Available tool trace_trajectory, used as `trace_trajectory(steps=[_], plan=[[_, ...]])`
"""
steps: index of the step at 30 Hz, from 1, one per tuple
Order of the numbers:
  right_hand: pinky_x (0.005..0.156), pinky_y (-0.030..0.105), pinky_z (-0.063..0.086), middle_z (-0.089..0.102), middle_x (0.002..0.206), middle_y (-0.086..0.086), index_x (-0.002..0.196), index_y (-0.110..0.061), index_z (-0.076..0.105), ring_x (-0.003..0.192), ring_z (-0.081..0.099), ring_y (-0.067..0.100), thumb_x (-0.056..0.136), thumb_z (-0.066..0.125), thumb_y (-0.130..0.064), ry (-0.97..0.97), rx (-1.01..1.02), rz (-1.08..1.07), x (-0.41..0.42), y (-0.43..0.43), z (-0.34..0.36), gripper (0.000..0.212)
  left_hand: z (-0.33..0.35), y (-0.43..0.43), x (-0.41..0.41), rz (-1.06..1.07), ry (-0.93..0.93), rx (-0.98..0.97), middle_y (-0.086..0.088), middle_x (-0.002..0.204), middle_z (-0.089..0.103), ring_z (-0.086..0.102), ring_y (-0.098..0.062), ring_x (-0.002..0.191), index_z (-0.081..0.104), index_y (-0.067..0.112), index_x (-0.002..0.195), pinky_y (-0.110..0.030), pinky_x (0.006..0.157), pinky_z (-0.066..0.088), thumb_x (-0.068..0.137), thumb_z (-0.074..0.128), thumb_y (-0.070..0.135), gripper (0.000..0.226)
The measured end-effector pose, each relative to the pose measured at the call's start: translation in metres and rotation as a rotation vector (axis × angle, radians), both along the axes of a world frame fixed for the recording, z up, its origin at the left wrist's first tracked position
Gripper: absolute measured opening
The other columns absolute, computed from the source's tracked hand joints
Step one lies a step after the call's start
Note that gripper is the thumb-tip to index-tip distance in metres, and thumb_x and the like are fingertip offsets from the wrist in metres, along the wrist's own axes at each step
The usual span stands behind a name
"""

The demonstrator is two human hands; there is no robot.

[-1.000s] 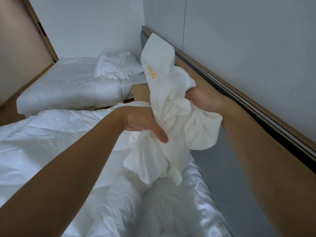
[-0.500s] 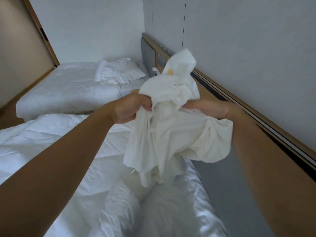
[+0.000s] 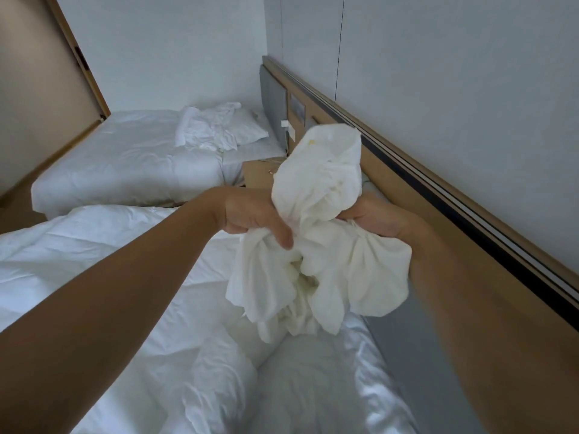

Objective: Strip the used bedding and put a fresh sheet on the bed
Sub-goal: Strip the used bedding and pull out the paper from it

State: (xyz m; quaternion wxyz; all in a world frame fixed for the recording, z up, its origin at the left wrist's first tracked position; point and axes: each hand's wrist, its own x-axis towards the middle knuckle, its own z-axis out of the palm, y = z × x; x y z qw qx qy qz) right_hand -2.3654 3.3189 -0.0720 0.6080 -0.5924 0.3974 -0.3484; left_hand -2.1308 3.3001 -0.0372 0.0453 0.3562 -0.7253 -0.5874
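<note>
A crumpled white pillowcase (image 3: 319, 233) with small yellow marks hangs bunched in the air above the near bed (image 3: 94, 292). My left hand (image 3: 253, 217) grips its left side with the fingers closed round the cloth. On the right, my right hand (image 3: 372, 222) holds the other side, partly hidden by the folds. Below the cloth lies a rumpled white duvet, and a bare white pillow (image 3: 316, 380) rests by the headboard.
A second bed (image 3: 131, 164) with a crumpled white cloth (image 3: 206, 130) on its pillow stands beyond. Between the beds is a wooden nightstand (image 3: 257, 173). A wood and grey headboard panel (image 3: 438, 214) runs along the right wall. A brown door (image 3: 40, 95) is at the left.
Both hands have gathered the pillowcase into a tighter bundle; its raised top end has dropped and folded in. The view has tilted down a little.
</note>
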Motion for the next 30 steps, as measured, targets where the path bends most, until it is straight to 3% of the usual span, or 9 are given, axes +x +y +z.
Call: trace_trajectory(steps=[4,7,10,13,15,19,22,25,30], plan=[[0.05,0.013,0.05,0.072,0.064,-0.015,0.055,-0.03,0.077,0.058,0.068,-0.003,0.079,0.065,-0.008,-0.005,-0.071,-0.054,-0.002,-0.006,0.011,0.035,-0.005,-0.002,0.001,-0.093,-0.071,-0.078,-0.006,0.122,0.073,0.068,-0.023,0.115,0.07,0.016,0.12,-0.031,0.094,0.056,0.073,0.081,-0.001,0.051],[0.054,0.014,0.047,0.065,0.053,-0.014,0.044,-0.029,0.07,0.051,0.061,-0.004,0.101,0.041,0.003,0.036,-0.075,-0.146,-0.004,-0.01,0.013,0.071,-0.01,-0.003,-0.005,-0.021,-0.002,-0.142,0.008,0.12,0.073,0.067,-0.01,0.115,0.075,0.034,0.11,-0.021,0.093,0.053,0.084,0.079,0.019,0.031],[0.068,0.007,0.042,0.064,0.071,-0.014,0.071,-0.036,0.067,0.066,0.06,-0.003,0.104,0.043,-0.003,0.126,-0.098,-0.204,-0.004,-0.017,0.01,0.053,-0.016,-0.005,-0.012,0.199,0.147,-0.086,0.014,0.12,0.072,0.064,-0.008,0.119,0.07,0.031,0.115,-0.031,0.105,0.045,0.08,0.076,0.028,0.036],[0.075,0.018,0.056,0.077,0.088,-0.012,0.098,-0.03,0.067,0.086,0.072,0.002,0.09,0.071,-0.034,0.049,0.036,0.037,0.004,-0.003,0.01,0.01,-0.016,-0.01,-0.014,0.266,0.284,-0.162,0.014,0.115,0.074,0.067,-0.006,0.113,0.064,0.029,0.12,-0.024,0.093,0.051,0.085,0.067,0.023,0.036],[0.067,0.012,0.055,0.074,0.089,-0.026,0.107,-0.035,0.055,0.085,0.07,-0.006,0.065,0.085,-0.058,0.312,0.046,0.258,0.004,0.004,0.008,0.056,-0.012,-0.009,-0.016,0.29,0.295,-0.185,0.015,0.112,0.074,0.068,-0.005,0.11,0.064,0.03,0.121,-0.021,0.086,0.054,0.084,0.067,0.024,0.037],[0.084,0.038,0.061,0.076,0.104,-0.008,0.117,-0.03,0.063,0.096,0.074,0.017,0.061,0.096,-0.034,0.63,0.158,0.385,0.004,0.011,0.002,0.065,-0.012,-0.005,-0.015,0.205,0.2,-0.213,0.024,0.105,0.074,0.069,0.004,0.1,0.074,0.05,0.101,-0.012,0.076,0.053,0.08,0.071,0.027,0.031],[0.074,0.022,0.058,0.075,0.104,-0.015,0.113,-0.031,0.063,0.095,0.072,0.008,0.077,0.083,-0.02,0.436,0.066,0.298,0.004,0.01,-0.003,0.044,-0.01,0.0,-0.004,0.118,0.141,-0.09,0.021,0.106,0.075,0.07,0.002,0.099,0.075,0.055,0.095,-0.013,0.075,0.054,0.071,0.079,0.031,0.034],[0.069,0.015,0.055,0.076,0.094,-0.018,0.105,-0.027,0.065,0.088,0.072,0.002,0.086,0.071,-0.007,0.209,0.081,0.124,0.004,0.007,0.001,0.029,-0.018,0.005,0.007,-0.016,-0.04,0.006,0.011,0.118,0.073,0.069,-0.009,0.111,0.072,0.036,0.116,-0.021,0.085,0.056,0.07,0.086,0.025,0.05],[0.047,0.0,0.039,0.059,0.057,-0.04,0.083,-0.035,0.056,0.056,0.057,-0.022,0.096,0.061,-0.006,0.314,-0.197,-0.054,0.007,0.0,0.012,0.032,-0.038,0.025,-0.01,0.069,-0.052,-0.243,0.017,0.133,0.062,0.056,0.0,0.124,0.051,0.031,0.141,-0.024,0.106,0.047,0.085,0.077,0.031,0.061]])
